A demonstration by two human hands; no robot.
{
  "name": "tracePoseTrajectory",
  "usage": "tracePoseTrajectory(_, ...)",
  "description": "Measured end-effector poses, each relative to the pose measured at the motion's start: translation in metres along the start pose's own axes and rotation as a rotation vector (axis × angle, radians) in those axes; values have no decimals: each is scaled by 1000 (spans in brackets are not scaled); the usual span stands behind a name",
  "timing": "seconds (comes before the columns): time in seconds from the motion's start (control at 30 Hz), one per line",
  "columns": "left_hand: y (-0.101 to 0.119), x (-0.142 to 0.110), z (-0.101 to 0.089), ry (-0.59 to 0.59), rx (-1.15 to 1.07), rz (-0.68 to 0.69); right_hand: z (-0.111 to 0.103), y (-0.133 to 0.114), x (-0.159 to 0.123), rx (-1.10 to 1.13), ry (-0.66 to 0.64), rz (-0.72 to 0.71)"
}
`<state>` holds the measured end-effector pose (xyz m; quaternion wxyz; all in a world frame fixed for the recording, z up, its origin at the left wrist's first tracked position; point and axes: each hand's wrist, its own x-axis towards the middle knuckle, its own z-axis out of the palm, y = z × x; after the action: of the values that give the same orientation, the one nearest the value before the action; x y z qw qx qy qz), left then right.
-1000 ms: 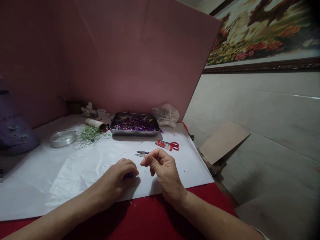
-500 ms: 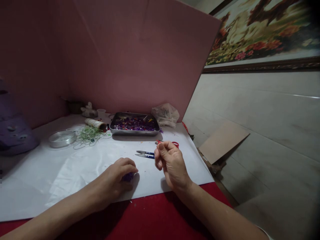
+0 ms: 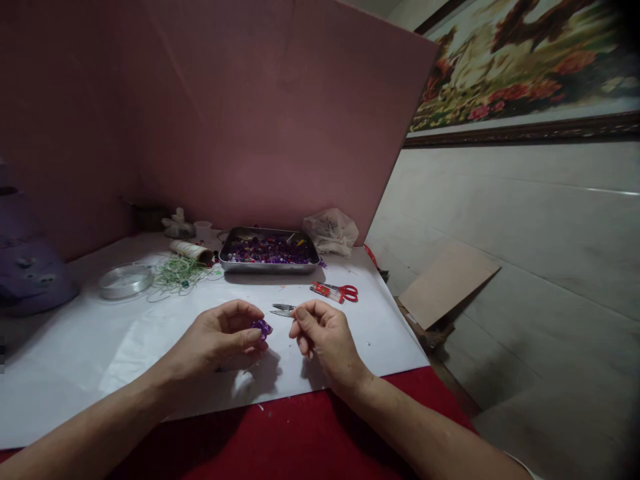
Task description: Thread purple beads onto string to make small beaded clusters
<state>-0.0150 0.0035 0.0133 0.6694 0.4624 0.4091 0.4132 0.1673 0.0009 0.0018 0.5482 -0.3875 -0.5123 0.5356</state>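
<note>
Left hand (image 3: 227, 333) pinches the purple bead cluster (image 3: 262, 329), now turned into view above the white sheet (image 3: 65, 373); right hand (image 3: 320, 330) is back near it, fingertips together, contents unclear. That puts the cluster within both hands' reach.

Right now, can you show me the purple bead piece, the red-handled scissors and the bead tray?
Purple bead piece (image 3: 263, 328): head view, middle of its visible side.
Red-handled scissors (image 3: 344, 291): head view, on the red handles.
Bead tray (image 3: 270, 269): head view, on its front wall.
</note>
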Motion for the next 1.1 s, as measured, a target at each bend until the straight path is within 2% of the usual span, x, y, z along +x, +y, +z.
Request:
tracePoseTrajectory(0.1,-1,1,1,39,-73,-4,2,3,-2,-63,-17,6)
tracePoseTrajectory(0.23,-2,-1,4,61,-104,-45,3,3,-6,-228,-19,-103)
tracePoseTrajectory(0.37,-5,-2,5,0,-83,-35,3,-3,-11,-469,-7,-289)
tracePoseTrajectory(0.43,-8,0,4,-36,-71,-4,5,-5,-12,-540,-35,-334)
tracePoseTrajectory(0.63,-18,1,9,-58,-18,93,12,-7,-18,-600,-106,-293)
tracePoseTrajectory(0.77,-19,-3,17,-130,136,103,14,-7,-19,-562,-155,-299)
tracePoseTrajectory(0.87,-17,-5,19,-220,133,97,10,-9,-14,-378,-150,-296)
tracePoseTrajectory(1.0,-12,-8,17,-254,59,22,5,-13,-7,-72,-175,-122)
tracePoseTrajectory(1.1,-11,-9,16,-257,-31,-78,4,-13,-6,11,-186,-70)
